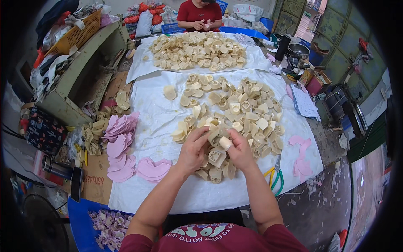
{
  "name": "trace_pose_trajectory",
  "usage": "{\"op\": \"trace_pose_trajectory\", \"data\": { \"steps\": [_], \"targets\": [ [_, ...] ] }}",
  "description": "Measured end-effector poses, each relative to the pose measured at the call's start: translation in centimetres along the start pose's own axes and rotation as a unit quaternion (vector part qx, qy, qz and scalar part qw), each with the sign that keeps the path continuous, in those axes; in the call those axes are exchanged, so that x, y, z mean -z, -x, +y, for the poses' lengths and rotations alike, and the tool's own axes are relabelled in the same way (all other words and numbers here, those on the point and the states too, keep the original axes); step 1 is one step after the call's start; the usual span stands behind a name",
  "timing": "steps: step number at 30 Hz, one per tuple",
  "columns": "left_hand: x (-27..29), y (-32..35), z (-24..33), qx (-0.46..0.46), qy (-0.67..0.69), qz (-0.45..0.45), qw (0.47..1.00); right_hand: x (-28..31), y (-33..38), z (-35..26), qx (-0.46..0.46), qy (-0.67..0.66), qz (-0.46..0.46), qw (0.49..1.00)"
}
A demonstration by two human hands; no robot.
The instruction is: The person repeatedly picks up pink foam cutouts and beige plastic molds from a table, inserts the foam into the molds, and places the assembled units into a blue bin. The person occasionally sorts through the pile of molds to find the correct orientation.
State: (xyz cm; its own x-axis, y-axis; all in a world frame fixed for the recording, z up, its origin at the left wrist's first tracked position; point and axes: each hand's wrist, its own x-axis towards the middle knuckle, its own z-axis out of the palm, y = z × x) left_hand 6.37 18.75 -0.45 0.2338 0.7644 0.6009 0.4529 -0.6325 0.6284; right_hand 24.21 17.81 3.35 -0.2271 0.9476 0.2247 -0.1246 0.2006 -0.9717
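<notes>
Close to my body, above the white-covered table, my left hand [193,152] and my right hand [240,152] grip one beige moulded piece [217,135] between them. It is rounded like a shoe heel, with hollows in its face. A pale wrap [226,143] covers my right thumb tip. Just below my fingers lies another beige piece [216,157], ribbed inside, among several others. A loose heap of the same pieces [252,115] spreads beyond and to the right of my hands.
Pink sheet cutouts [121,157] are stacked at left, and pink scraps [301,157] lie at right. Green-handled scissors [276,174] rest near the right edge. A bigger heap [201,50] stands before another person [200,17]. A blue bin [79,222] holds pink-edged scraps.
</notes>
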Motion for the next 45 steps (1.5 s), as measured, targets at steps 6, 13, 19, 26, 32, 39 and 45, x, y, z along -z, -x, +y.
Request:
{"op": "trace_pose_trajectory", "data": {
  "steps": [6,13,19,26,32,39,45],
  "targets": [
    [1.6,1.0,-3.3,0.168,0.112,0.117,0.972,2.9,3.4,2.6,0.027,0.039,0.1,0.994],
    [2.1,-1.2,-1.3,0.311,0.414,0.166,0.839,1.1,0.9,-2.3,0.221,0.206,0.044,0.952],
    [0.8,-0.2,-1.6,0.123,0.191,0.084,0.97,-1.0,-2.8,-3.9,0.252,0.387,-0.105,0.881],
    [1.8,0.2,-3.1,0.307,0.368,0.146,0.865,1.8,-0.8,-1.4,0.093,0.336,-0.081,0.934],
    [1.4,-0.6,-0.4,0.277,0.45,0.098,0.843,-0.8,-2.0,-2.4,0.204,0.391,-0.093,0.893],
    [1.9,-1.6,-0.3,0.372,0.422,0.065,0.824,-2.5,-1.9,-1.4,0.159,0.366,-0.131,0.907],
    [1.2,-1.9,-1.2,0.387,0.385,0.042,0.837,-2.7,-1.6,-1.3,0.162,0.405,-0.135,0.889]
  ]
}}
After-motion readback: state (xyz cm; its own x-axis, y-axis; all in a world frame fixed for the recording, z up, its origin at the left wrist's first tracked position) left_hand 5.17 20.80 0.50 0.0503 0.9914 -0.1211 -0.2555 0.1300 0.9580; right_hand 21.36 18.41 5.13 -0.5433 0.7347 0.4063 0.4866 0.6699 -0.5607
